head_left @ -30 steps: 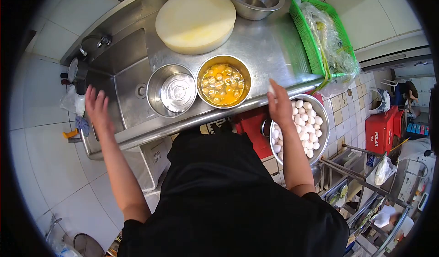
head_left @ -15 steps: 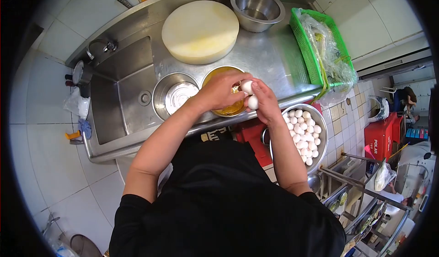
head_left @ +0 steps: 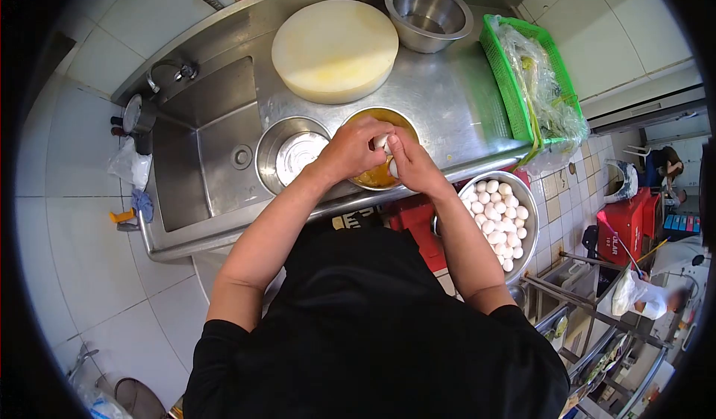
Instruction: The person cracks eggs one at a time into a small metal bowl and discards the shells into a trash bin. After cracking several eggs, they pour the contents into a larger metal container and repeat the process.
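Over a metal bowl of yellow beaten-looking egg (head_left: 371, 179), my left hand (head_left: 353, 147) and my right hand (head_left: 415, 167) meet at the fingertips. Both grip one white egg (head_left: 382, 142) between them, its shell mostly covered by the fingers. A second egg (head_left: 393, 168) shows at the palm side of my right hand, held by its lower fingers. Left of that bowl stands another steel bowl (head_left: 268, 161) with a bright, shiny bottom. Below the counter edge, to the right, a large metal bowl (head_left: 529, 240) is heaped with whole white eggs (head_left: 495, 217).
A thick round chopping board (head_left: 335, 49) and a deep steel bowl (head_left: 429, 17) are at the back of the counter. A green basket (head_left: 507, 83) with plastic-wrapped greens stands at the right. The sink (head_left: 212, 169) lies left. Farther right are a red box (head_left: 620, 229) and other people.
My left fingers have closed around the egg that my right hand held up, and the hands have come together over the bowl. The view has shifted slightly.
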